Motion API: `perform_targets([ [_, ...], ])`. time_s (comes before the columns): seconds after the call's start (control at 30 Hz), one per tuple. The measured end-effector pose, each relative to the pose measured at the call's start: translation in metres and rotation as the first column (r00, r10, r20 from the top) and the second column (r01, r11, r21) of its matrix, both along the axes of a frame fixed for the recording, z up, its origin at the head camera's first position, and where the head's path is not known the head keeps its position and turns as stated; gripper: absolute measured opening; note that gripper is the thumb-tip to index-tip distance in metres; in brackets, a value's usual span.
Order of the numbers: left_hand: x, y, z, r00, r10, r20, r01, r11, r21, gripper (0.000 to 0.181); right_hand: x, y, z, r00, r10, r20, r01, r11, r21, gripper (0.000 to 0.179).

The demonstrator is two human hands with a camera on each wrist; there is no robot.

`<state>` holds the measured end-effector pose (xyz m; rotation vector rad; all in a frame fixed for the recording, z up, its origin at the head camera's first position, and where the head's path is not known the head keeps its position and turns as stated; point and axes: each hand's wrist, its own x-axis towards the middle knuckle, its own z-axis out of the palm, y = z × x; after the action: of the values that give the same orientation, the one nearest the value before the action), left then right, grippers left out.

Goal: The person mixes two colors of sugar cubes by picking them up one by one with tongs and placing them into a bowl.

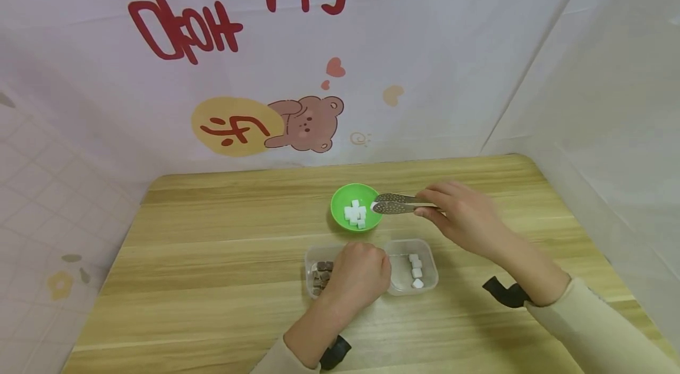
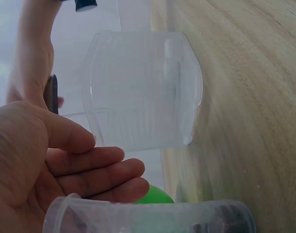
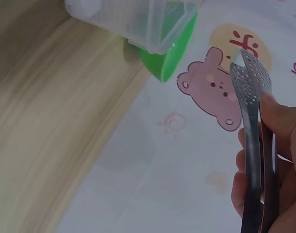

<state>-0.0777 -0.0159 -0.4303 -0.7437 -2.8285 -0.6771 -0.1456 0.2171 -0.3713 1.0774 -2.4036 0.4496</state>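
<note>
My right hand (image 1: 462,215) grips metal tongs (image 1: 398,204) with perforated ends. Between their tips sits a white cube (image 3: 239,60), over the right rim of a green bowl (image 1: 366,192). Several white cubes (image 1: 353,213) lie inside that bowl. My left hand (image 1: 357,272) is over the inner edges of two clear plastic containers, its fingers loosely curled in the left wrist view with nothing held. Brown cubes (image 1: 323,268) show in the left container (image 1: 308,271), partly hidden by this hand. The right container (image 1: 435,272) has several white cubes (image 1: 417,272) along its right side.
All of it stands on a wooden table (image 1: 223,256). Behind rises a white cloth wall (image 1: 435,79) printed with a bear, hearts and red characters, and more white cloth hangs at both sides. A black strap (image 1: 507,293) is at the right wrist.
</note>
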Motion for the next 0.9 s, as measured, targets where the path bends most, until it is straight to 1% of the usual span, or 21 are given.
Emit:
perform_targets([
  [0.17,-0.001,0.001,-0.001,1.000,-0.007,-0.012,0.007,1.000,-0.001,0.046,-0.011,-0.006,-0.006,1.000,-0.024,0.001,0.024,1.000,-0.014,0.039],
  [0.23,-0.001,0.002,0.000,1.000,-0.009,-0.012,0.009,1.000,0.001,0.046,-0.014,-0.006,-0.007,1.000,-0.029,0.010,0.029,1.000,-0.012,0.044],
  [0.37,-0.001,0.002,0.000,1.000,-0.007,-0.012,0.007,1.000,-0.005,0.046,-0.015,-0.002,-0.007,0.999,-0.018,0.040,0.017,1.000,0.005,0.047],
  [0.47,-0.001,0.002,0.000,1.000,-0.004,-0.016,0.004,1.000,-0.009,0.046,-0.013,0.003,-0.004,0.998,0.010,0.057,-0.012,0.999,0.029,0.045],
  [0.57,0.000,0.001,0.001,1.000,-0.001,-0.017,0.001,1.000,-0.006,0.047,-0.009,0.009,0.000,0.998,0.040,0.056,-0.044,0.997,0.057,0.043],
  [0.77,0.000,0.001,0.002,1.000,0.000,-0.021,0.000,1.000,-0.002,0.046,0.000,0.022,0.013,0.992,0.102,0.071,-0.109,0.989,0.105,0.032],
  [0.9,0.000,0.001,0.001,1.000,-0.003,-0.029,0.003,1.000,-0.003,0.047,0.005,0.027,0.022,0.987,0.153,0.049,-0.159,0.975,0.158,0.031],
])
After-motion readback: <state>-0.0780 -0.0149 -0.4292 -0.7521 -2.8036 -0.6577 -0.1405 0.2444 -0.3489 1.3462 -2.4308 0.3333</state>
